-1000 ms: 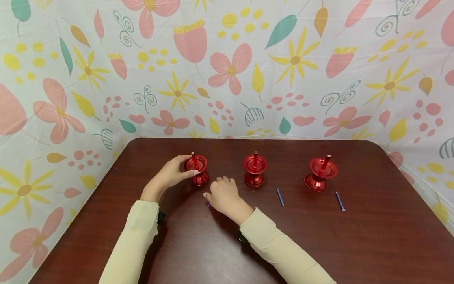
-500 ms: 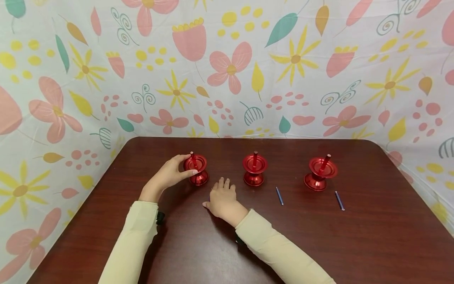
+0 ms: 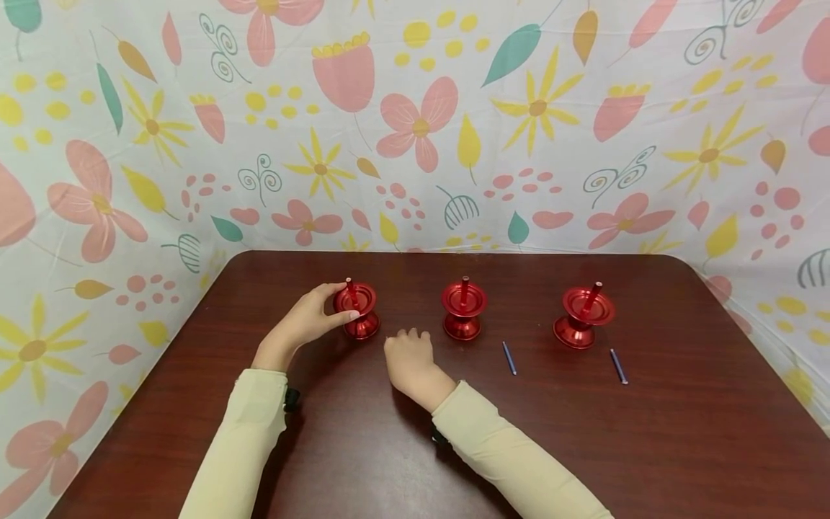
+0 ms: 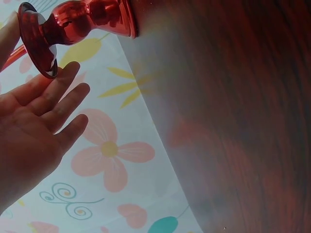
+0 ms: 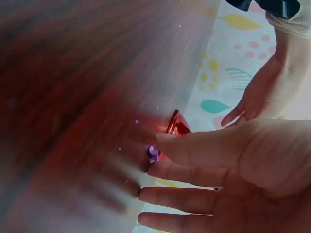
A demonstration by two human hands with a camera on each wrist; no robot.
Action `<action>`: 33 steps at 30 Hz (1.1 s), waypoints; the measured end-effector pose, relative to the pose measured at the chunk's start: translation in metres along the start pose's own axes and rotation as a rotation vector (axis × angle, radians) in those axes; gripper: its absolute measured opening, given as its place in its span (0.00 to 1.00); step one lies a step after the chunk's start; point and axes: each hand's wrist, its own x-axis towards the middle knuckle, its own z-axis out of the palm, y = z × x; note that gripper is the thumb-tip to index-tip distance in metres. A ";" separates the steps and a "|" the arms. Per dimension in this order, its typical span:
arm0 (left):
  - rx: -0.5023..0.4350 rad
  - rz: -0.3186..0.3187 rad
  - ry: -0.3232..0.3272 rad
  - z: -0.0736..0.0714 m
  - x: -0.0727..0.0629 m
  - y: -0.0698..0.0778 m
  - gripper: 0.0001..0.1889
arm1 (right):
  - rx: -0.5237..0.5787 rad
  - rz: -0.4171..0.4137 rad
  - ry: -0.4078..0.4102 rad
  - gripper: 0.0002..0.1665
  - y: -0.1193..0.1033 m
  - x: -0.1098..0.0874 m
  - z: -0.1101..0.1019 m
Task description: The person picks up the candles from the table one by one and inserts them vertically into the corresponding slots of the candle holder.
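Note:
My left hand (image 3: 310, 317) holds the left red metallic candle holder (image 3: 363, 326) by its dish rim, thumb on the near side and fingers on the far side. A thin red stick (image 3: 351, 292) rises from this dish. In the left wrist view the holder (image 4: 73, 22) stands on the table, its rim against the fingertips. My right hand (image 3: 411, 360) is low over the table, right of that holder. In the right wrist view its thumb and index finger pinch a small purple stick (image 5: 153, 152); mostly its end shows. The head view hides this stick.
A middle red candle holder (image 3: 463, 324) and a right one (image 3: 576, 333) stand on the brown table (image 3: 648, 440), each with a red stick. Two slim blue sticks lie nearby, one left (image 3: 509, 358) and one right (image 3: 619, 367). A floral cloth (image 3: 415, 202) hangs behind.
The right hand's fingers have spread out and then curled down again, and its thumb has tucked out of sight. The purple bit seen earlier is now hidden in the head view. The left hand keeps its hold.

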 end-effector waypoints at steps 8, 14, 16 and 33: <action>0.006 0.007 0.001 0.001 0.000 -0.001 0.39 | 0.039 -0.019 0.057 0.06 0.001 0.006 -0.001; 0.001 0.007 0.005 0.001 0.000 -0.001 0.39 | 0.061 -0.025 0.084 0.05 0.004 0.013 -0.002; -0.002 0.009 0.003 0.001 0.000 -0.001 0.39 | 0.061 -0.024 0.079 0.05 0.005 0.013 -0.003; -0.017 0.001 0.001 0.001 0.000 -0.001 0.39 | -0.015 -0.197 0.145 0.04 0.014 0.014 -0.004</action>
